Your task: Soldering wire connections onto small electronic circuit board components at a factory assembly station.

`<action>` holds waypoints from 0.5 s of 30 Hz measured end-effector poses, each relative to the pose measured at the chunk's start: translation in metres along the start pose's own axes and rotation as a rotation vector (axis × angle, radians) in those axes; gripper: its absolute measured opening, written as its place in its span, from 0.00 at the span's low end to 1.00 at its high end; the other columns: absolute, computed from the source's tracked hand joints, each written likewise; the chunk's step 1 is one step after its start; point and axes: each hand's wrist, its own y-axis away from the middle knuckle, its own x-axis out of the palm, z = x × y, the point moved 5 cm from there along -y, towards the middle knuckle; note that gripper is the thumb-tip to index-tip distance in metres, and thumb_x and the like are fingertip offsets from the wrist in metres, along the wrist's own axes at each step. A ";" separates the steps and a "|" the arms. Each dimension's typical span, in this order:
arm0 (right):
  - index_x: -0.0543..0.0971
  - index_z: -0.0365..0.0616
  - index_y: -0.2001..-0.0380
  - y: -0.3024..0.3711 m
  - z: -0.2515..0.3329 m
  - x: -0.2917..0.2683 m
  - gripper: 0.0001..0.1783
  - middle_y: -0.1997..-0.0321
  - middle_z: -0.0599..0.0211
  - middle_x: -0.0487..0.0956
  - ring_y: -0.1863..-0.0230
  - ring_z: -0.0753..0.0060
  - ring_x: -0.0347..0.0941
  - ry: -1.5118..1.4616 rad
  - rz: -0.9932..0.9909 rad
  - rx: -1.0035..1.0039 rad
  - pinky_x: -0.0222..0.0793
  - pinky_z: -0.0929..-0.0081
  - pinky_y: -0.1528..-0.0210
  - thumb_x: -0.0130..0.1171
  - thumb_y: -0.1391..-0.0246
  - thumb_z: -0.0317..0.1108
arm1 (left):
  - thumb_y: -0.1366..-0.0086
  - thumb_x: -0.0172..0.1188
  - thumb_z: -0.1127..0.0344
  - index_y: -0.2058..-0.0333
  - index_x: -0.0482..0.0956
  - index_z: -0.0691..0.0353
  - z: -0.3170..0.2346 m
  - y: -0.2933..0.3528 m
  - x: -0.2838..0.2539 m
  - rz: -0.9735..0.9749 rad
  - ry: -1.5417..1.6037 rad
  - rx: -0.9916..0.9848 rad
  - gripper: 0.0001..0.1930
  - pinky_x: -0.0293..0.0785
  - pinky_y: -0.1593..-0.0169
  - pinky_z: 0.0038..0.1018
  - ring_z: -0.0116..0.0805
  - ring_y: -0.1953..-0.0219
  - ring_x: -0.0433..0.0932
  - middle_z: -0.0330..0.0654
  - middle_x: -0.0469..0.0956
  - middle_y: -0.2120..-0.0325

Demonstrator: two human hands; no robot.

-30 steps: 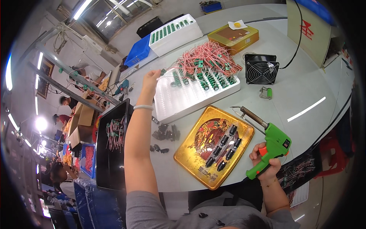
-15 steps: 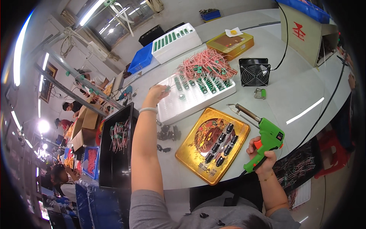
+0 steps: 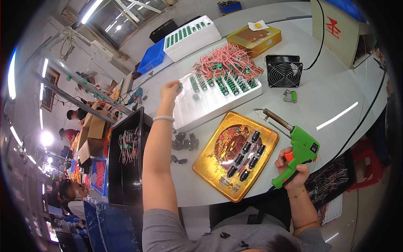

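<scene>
My left hand (image 3: 170, 91) pinches a small green part (image 3: 180, 86) over the left edge of a white foam tray (image 3: 189, 115). Rows of green coil-like parts (image 3: 226, 87) stand in the slots of that tray, and a heap of pink-wired pieces (image 3: 224, 61) lies across its far side. My right hand (image 3: 296, 170) grips a green soldering gun (image 3: 303, 145) by its handle, a finger at the orange trigger. The gun's metal tip points up and left, above the table. Between my arms rests a gold tin lid (image 3: 210, 161) with several black cylindrical parts (image 3: 239, 158) on it.
A small black fan (image 3: 284, 72) and a green-handled metal piece (image 3: 290, 96) stand right of the tray. Black bits (image 3: 184, 141) lie beside my left forearm. A black bin (image 3: 126, 176) borders the table's left, and a cable (image 3: 357, 134) crosses on the right. Other people work at far left.
My left hand has moved slightly up and left with the small green part. The soldering gun stays in my right hand, and the whole view has shifted a little.
</scene>
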 end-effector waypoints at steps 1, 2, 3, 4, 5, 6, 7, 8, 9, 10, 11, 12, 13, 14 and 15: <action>0.69 0.35 0.61 0.000 0.000 0.000 0.28 0.63 0.54 0.70 0.69 0.69 0.63 0.001 -0.006 -0.002 0.60 0.76 0.64 0.53 0.70 0.40 | 0.46 0.48 0.78 0.64 0.74 0.66 -0.001 -0.001 -0.006 -0.179 0.099 -0.008 0.10 0.73 0.61 0.23 0.30 0.66 0.74 0.43 0.75 0.69; 0.69 0.37 0.62 0.000 0.001 0.000 0.28 0.65 0.56 0.70 0.70 0.70 0.62 0.034 -0.041 0.000 0.59 0.76 0.65 0.53 0.71 0.41 | 0.46 0.47 0.79 0.65 0.73 0.66 -0.001 0.000 -0.013 -0.359 0.198 -0.016 0.10 0.74 0.64 0.22 0.29 0.68 0.75 0.43 0.76 0.70; 0.69 0.39 0.63 0.000 0.001 -0.001 0.28 0.67 0.59 0.69 0.72 0.71 0.62 0.066 -0.076 0.002 0.58 0.76 0.67 0.53 0.72 0.42 | 0.46 0.49 0.79 0.66 0.72 0.66 0.000 0.001 -0.017 -0.434 0.259 -0.041 0.08 0.73 0.63 0.22 0.29 0.68 0.75 0.44 0.76 0.70; 0.69 0.39 0.63 -0.001 0.000 0.001 0.28 0.67 0.59 0.69 0.72 0.71 0.62 0.065 -0.070 0.007 0.58 0.76 0.67 0.53 0.72 0.42 | 0.46 0.49 0.79 0.66 0.72 0.66 0.004 -0.003 -0.028 -0.441 0.260 -0.039 0.08 0.73 0.63 0.22 0.29 0.68 0.75 0.44 0.76 0.70; 0.69 0.39 0.63 -0.002 -0.002 0.003 0.28 0.67 0.59 0.69 0.72 0.71 0.62 0.057 -0.065 0.015 0.58 0.76 0.67 0.53 0.72 0.42 | 0.46 0.50 0.79 0.67 0.71 0.66 -0.001 -0.006 -0.048 -0.532 0.252 0.131 0.07 0.72 0.63 0.21 0.29 0.69 0.75 0.45 0.76 0.70; 0.69 0.39 0.62 -0.003 -0.005 0.005 0.29 0.67 0.59 0.69 0.72 0.71 0.62 0.048 -0.058 0.025 0.58 0.75 0.67 0.53 0.72 0.43 | 0.46 0.51 0.79 0.68 0.70 0.66 -0.005 -0.005 -0.069 -0.622 0.241 0.303 0.06 0.71 0.63 0.21 0.30 0.69 0.76 0.45 0.76 0.70; 0.69 0.39 0.62 -0.004 -0.004 0.002 0.29 0.67 0.59 0.69 0.72 0.71 0.62 0.052 -0.072 0.019 0.58 0.75 0.67 0.53 0.72 0.43 | 0.46 0.52 0.79 0.70 0.70 0.65 -0.018 -0.001 -0.064 -0.633 0.272 0.382 0.05 0.70 0.62 0.20 0.29 0.70 0.75 0.44 0.76 0.71; 0.69 0.39 0.62 -0.003 -0.003 0.002 0.29 0.66 0.59 0.69 0.72 0.71 0.62 0.049 -0.067 0.017 0.58 0.76 0.66 0.53 0.72 0.42 | 0.46 0.52 0.80 0.69 0.69 0.66 -0.034 0.004 -0.067 -0.624 0.223 0.454 0.05 0.70 0.62 0.20 0.29 0.69 0.75 0.44 0.76 0.72; 0.69 0.39 0.62 -0.003 -0.003 0.002 0.29 0.66 0.59 0.69 0.72 0.70 0.62 0.046 -0.059 0.017 0.58 0.76 0.66 0.53 0.72 0.42 | 0.46 0.51 0.80 0.68 0.69 0.67 -0.052 0.010 -0.072 -0.618 0.173 0.527 0.06 0.70 0.62 0.20 0.29 0.69 0.75 0.43 0.75 0.72; 0.69 0.39 0.62 -0.002 -0.003 0.001 0.29 0.66 0.59 0.69 0.72 0.70 0.62 0.042 -0.050 0.027 0.58 0.76 0.66 0.53 0.72 0.42 | 0.45 0.51 0.80 0.68 0.69 0.67 -0.070 0.019 -0.085 -0.653 0.105 0.576 0.06 0.70 0.62 0.19 0.29 0.68 0.75 0.43 0.75 0.72; 0.68 0.37 0.61 -0.001 -0.002 0.000 0.29 0.64 0.56 0.70 0.71 0.70 0.64 0.017 -0.014 0.011 0.60 0.75 0.66 0.54 0.71 0.41 | 0.45 0.51 0.80 0.68 0.68 0.67 -0.088 0.030 -0.093 -0.687 0.036 0.622 0.06 0.69 0.62 0.19 0.28 0.68 0.74 0.43 0.75 0.72; 0.68 0.34 0.60 0.000 -0.002 0.001 0.29 0.62 0.54 0.70 0.70 0.69 0.66 -0.009 0.025 -0.003 0.62 0.75 0.66 0.54 0.70 0.40 | 0.45 0.51 0.80 0.68 0.68 0.67 -0.100 0.043 -0.101 -0.700 0.029 0.622 0.06 0.69 0.62 0.19 0.28 0.68 0.74 0.43 0.75 0.72; 0.68 0.34 0.60 0.002 -0.001 0.002 0.29 0.62 0.54 0.70 0.70 0.69 0.66 -0.016 0.034 0.009 0.62 0.75 0.66 0.54 0.70 0.40 | 0.44 0.51 0.80 0.67 0.68 0.67 -0.121 0.063 -0.102 -0.613 0.050 0.715 0.06 0.69 0.62 0.18 0.28 0.68 0.74 0.43 0.74 0.72; 0.67 0.35 0.59 0.004 0.000 0.003 0.30 0.63 0.54 0.71 0.72 0.70 0.66 0.017 0.011 0.009 0.62 0.76 0.70 0.54 0.69 0.41 | 0.44 0.50 0.79 0.67 0.67 0.67 -0.140 0.083 -0.102 -0.522 0.073 0.803 0.05 0.69 0.62 0.18 0.27 0.67 0.74 0.44 0.74 0.71; 0.66 0.36 0.58 0.006 0.001 0.004 0.31 0.64 0.55 0.71 0.75 0.71 0.67 0.047 -0.009 0.011 0.62 0.78 0.74 0.55 0.69 0.42 | 0.44 0.50 0.79 0.67 0.67 0.67 -0.157 0.110 -0.101 -0.535 0.063 0.806 0.05 0.69 0.62 0.18 0.27 0.67 0.74 0.44 0.74 0.71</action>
